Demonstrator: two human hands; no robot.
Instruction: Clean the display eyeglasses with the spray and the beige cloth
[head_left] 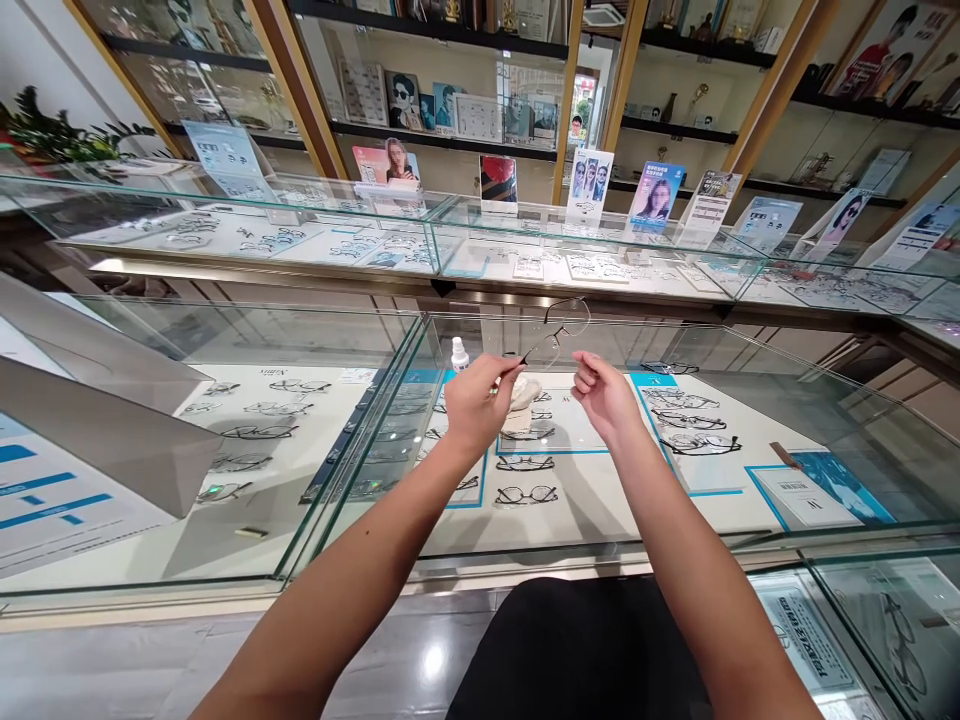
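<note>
Up in front of me is a thin-rimmed pair of eyeglasses [568,318], tilted above the glass counter. My left hand [480,395] pinches a dark, slender part of the frame at its lower left end. Just right of the glasses, my right hand [604,395] has its fingers curled together; whether anything thin is between them is hidden. A gap shows between this hand and the visible lenses. Behind my left hand stand a small white bottle [460,353] and a crumpled beige cloth [527,392].
Several eyeglasses [526,495] lie in rows inside the glass display counter [555,550]. A large white folded sign [82,450] stands at left. Beyond is a second glass case [330,245] topped with cards, then shelves [450,140] with framed pictures.
</note>
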